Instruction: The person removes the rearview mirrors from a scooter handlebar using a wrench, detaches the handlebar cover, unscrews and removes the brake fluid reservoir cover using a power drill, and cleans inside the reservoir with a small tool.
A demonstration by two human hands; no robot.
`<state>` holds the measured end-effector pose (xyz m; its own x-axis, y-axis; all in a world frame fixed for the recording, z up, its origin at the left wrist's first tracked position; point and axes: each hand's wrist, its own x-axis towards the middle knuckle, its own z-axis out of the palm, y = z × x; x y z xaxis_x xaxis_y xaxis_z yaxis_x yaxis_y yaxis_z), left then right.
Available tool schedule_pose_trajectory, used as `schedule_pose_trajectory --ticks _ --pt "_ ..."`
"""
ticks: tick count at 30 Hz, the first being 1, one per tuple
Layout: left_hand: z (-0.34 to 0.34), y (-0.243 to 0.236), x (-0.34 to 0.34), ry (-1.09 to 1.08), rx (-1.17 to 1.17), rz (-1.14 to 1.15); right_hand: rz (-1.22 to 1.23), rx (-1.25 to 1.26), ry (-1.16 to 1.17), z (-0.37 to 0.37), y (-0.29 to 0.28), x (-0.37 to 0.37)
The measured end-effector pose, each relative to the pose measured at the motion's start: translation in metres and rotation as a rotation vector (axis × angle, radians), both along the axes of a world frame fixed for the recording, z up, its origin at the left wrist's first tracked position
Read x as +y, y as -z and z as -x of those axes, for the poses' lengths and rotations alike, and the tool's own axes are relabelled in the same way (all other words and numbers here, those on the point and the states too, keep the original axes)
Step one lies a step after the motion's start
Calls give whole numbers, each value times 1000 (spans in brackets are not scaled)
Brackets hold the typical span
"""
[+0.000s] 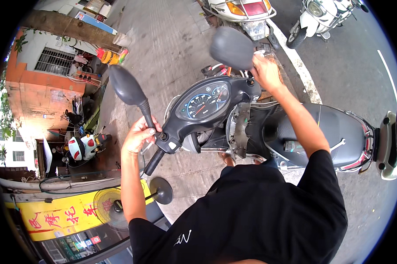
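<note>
A scooter stands before me, its speedometer panel [205,103] between two black mirrors. My left hand [138,135] is closed round the lower stem of the left mirror [127,83], thumb near the stem's base. Just below it juts the black left handlebar grip [154,162]. With its fingers curled at the edge, my right hand [267,71] grips the slightly blurred right mirror [231,47]; some fingertips are hidden behind it. Below the panel, the front cover is off and a metal bracket [241,132] shows. On the black seat [319,123] lie a wrench [338,144] and a dark cylindrical object [292,146].
Two white scooters are parked ahead, one close [247,9] and one on the road [319,17]. At left stand a standing fan [112,207] with a round black base [161,190], a yellow sign [62,215] and another scooter [85,147]. A white road line [299,66] runs at right.
</note>
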<state>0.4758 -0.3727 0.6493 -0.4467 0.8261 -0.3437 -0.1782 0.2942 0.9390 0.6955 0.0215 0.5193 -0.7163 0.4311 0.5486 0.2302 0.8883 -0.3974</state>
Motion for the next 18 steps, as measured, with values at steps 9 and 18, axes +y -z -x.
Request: schedule_pose_trajectory --ticks 9,18 --pt "-63 56 10 -816 551 -321 1425 -185 -295 29 -3 57" --pt "-42 41 -12 -451 715 -91 1856 847 -525 -6 40 0"
